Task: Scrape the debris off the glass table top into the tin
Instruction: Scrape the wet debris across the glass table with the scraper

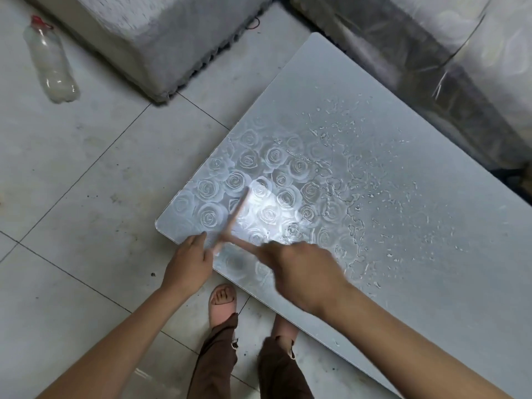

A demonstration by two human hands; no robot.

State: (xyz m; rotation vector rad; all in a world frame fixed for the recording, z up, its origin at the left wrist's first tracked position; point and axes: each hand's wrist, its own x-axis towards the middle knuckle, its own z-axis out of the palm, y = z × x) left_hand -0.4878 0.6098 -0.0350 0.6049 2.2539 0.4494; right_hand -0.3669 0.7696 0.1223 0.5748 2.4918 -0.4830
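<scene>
Head view: grips a scraper [233,217] in the right hand [299,272], fingers curled round its handle, blade on the near corner of the glass table top [417,254]; rests the left hand [188,264], fingers straight, on the edge beside the blade, with debris [357,180] scattered farther right.

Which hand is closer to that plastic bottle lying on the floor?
Left. The left hand sits at the corner of the glass top, below-right of the bottle; the right hand, gripping a scraper, is further right over the glass.

A home living room, judging by the tiled floor [86,174], fabric-covered sofas [161,36] and rose-patterned glass table top [331,82].
</scene>
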